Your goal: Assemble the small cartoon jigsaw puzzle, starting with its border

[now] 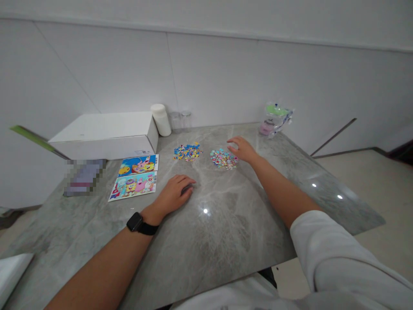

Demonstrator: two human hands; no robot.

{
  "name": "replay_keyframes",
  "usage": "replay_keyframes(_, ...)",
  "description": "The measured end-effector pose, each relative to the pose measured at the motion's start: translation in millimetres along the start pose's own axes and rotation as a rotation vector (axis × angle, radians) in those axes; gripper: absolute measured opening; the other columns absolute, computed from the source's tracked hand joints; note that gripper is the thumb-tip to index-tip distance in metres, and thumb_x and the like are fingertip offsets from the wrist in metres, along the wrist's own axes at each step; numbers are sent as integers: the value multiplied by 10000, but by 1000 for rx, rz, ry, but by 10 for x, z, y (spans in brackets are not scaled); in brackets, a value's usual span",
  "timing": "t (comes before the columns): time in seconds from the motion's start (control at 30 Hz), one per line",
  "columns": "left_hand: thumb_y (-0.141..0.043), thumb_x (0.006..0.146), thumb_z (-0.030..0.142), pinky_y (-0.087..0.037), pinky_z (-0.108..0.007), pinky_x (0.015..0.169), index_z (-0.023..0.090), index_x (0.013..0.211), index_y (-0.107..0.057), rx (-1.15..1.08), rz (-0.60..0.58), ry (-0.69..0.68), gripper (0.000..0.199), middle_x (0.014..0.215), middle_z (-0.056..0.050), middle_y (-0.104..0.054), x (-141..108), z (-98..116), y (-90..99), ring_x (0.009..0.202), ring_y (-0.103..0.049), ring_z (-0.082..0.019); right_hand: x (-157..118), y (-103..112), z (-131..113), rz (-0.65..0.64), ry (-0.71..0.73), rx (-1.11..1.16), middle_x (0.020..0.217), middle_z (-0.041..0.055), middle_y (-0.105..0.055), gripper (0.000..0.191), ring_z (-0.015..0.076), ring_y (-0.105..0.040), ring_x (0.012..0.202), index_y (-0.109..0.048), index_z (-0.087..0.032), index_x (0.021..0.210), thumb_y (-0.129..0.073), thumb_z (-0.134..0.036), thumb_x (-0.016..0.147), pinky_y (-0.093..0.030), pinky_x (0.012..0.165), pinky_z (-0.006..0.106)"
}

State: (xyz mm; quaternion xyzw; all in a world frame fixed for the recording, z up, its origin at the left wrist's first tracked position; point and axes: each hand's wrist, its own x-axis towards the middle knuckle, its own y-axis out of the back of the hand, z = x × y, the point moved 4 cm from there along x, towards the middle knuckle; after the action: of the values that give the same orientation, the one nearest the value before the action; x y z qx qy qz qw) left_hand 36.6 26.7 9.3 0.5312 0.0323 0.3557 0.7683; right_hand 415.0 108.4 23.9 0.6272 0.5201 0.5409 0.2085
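My right hand (243, 150) is at the right edge of a pile of small puzzle pieces (222, 158), mostly light blue, white and pink. Its thumb and fingers are apart, and nothing shows between them. Left of that pile lies a second pile of puzzle pieces (187, 151) in blue and yellow. My left hand (176, 193) rests on the table nearer to me, palm down, fingers loosely bent with a dark gap above the thumb. Beside it, to the left, lie two cartoon picture cards, an upper blue one (138, 165) and a lower turquoise one (134, 186).
The grey marble-patterned table (222, 241) meets the wall at the back. A long white box (106, 129), a white roll (161, 120) and two clear glasses (185, 120) line the back left. At the back right stands a clear plastic bag (275, 120) with pink and green contents.
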Motion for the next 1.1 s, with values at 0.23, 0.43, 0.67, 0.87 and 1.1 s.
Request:
replay_keyframes(0.23, -531, 1037, 296, -521, -471, 1038, 222, 1217, -704, -5, -2, 19, 260, 1179, -106, -741, 0, -18, 33, 1114, -656, -264, -31, -528, -273, -247, 154, -1, 1452, 183, -642, 553, 311, -591, 1355, -643, -189, 1459, -648, -496, 999, -440, 1196, 480)
replay_keyframes(0.43, -544, 1035, 287, -516, -456, 1046, 229, 1219, -706, -5, -4, 12, 252, 1171, -98, -743, 13, -4, 32, 1108, -661, -258, -98, -646, -385, -304, 169, -49, 1552, 186, -576, 627, 349, -548, 1423, -604, -226, 1535, -670, -516, 983, -413, 1227, 526)
replay_keyframes(0.67, -520, 1062, 317, -517, -449, 1043, 223, 1217, -711, -7, -7, 2, 264, 1174, -101, -744, 16, 6, 13, 1116, -660, -256, -144, -699, -376, -307, 183, -65, 1589, 218, -545, 625, 344, -500, 1484, -613, -153, 1518, -635, -503, 1001, -368, 1269, 530)
replay_keyframes(0.87, -504, 1074, 344, -520, -445, 1041, 229, 1215, -712, -9, -11, -3, 276, 1168, -99, -743, -4, 19, 12, 1112, -658, -251, -415, -557, -459, -325, 257, 19, 1605, 177, -557, 575, 317, -495, 1509, -612, -202, 1516, -615, -468, 1006, -368, 1277, 552)
replay_keyframes(1.1, -509, 1062, 334, -524, -453, 1037, 230, 1191, -724, -7, -16, -6, 271, 1161, -103, -742, -16, 38, 18, 1101, -655, -256, -911, -175, -492, -333, 268, 57, 1608, 168, -557, 545, 320, -506, 1509, -631, -228, 1500, -625, -449, 1001, -378, 1277, 563)
